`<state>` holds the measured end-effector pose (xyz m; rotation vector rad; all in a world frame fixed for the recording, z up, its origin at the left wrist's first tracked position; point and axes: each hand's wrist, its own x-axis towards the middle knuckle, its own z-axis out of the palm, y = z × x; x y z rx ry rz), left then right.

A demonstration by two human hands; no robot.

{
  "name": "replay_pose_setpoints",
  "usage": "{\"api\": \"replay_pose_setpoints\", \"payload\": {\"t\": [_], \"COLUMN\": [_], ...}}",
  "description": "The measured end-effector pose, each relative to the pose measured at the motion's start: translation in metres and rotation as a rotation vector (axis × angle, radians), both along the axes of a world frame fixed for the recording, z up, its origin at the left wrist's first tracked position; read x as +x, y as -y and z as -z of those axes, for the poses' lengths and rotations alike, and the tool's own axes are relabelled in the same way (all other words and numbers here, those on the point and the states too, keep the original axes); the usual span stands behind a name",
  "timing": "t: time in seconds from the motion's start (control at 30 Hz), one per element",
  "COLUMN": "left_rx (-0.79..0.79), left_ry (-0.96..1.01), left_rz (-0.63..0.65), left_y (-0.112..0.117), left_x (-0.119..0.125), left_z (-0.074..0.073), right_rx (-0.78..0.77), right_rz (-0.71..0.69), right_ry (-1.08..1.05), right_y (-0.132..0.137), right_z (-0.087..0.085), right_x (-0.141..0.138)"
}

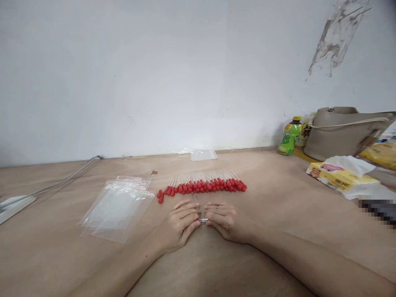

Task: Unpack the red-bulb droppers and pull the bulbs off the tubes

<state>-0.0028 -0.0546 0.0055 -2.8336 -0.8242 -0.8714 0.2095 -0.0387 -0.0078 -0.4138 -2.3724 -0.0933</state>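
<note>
My left hand (182, 222) and my right hand (227, 220) are both closed, fingertips close together over the table. Between them is a short, clear, shiny tube (203, 220), apparently a glass dropper. A bit of red shows at my left fingertips, while my right fingers pinch the other end. Just beyond the hands, thin clear pieces (194, 198) lie on the table; their exact form is unclear. A wide row of droppers with red rubber bulbs (204, 185) lies behind, bulbs toward me and thin pale stems pointing to the wall.
Clear zip bags (116, 206) lie stacked on the left, near a grey cable (74, 175). More clear plastic (204, 155) is by the wall. To the right stand a green bottle (289, 138), a grey-beige bag (337, 134) and a yellow tissue pack (343, 177).
</note>
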Motion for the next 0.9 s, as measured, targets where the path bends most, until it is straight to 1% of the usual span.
{"api": "replay_pose_setpoints", "payload": {"t": [0.27, 0.4, 0.53, 0.6, 0.63, 0.7, 0.8, 0.83, 0.9], "left_rx": [0.011, 0.004, 0.022, 0.045, 0.062, 0.086, 0.042, 0.013, -0.043], "left_ry": [-0.049, -0.033, 0.015, 0.048, 0.073, 0.151, 0.289, 0.313, 0.311], "left_rz": [-0.009, 0.004, 0.021, -0.023, -0.070, -0.220, -0.540, -0.645, -0.799], "left_y": [0.005, 0.006, 0.005, 0.004, 0.003, -0.002, -0.015, -0.021, -0.032], "left_x": [-0.004, -0.005, -0.009, -0.015, -0.019, -0.030, -0.050, -0.057, -0.071], "left_z": [-0.006, -0.004, -0.001, -0.002, -0.004, -0.009, -0.019, -0.022, -0.025], "right_rx": [0.189, 0.226, 0.241, 0.216, 0.187, 0.107, 0.002, -0.026, -0.085], "right_rz": [0.007, 0.010, -0.009, 0.006, 0.041, 0.173, 0.401, 0.449, 0.482], "right_ry": [-0.041, -0.043, -0.059, -0.100, -0.132, -0.176, -0.155, -0.138, -0.116], "right_y": [0.002, 0.004, 0.001, -0.003, -0.006, -0.010, -0.014, -0.014, -0.012], "right_z": [0.000, 0.000, 0.003, 0.006, 0.007, 0.008, 0.006, 0.005, 0.003], "right_x": [0.000, 0.000, 0.005, 0.010, 0.013, 0.016, 0.013, 0.011, 0.005]}}
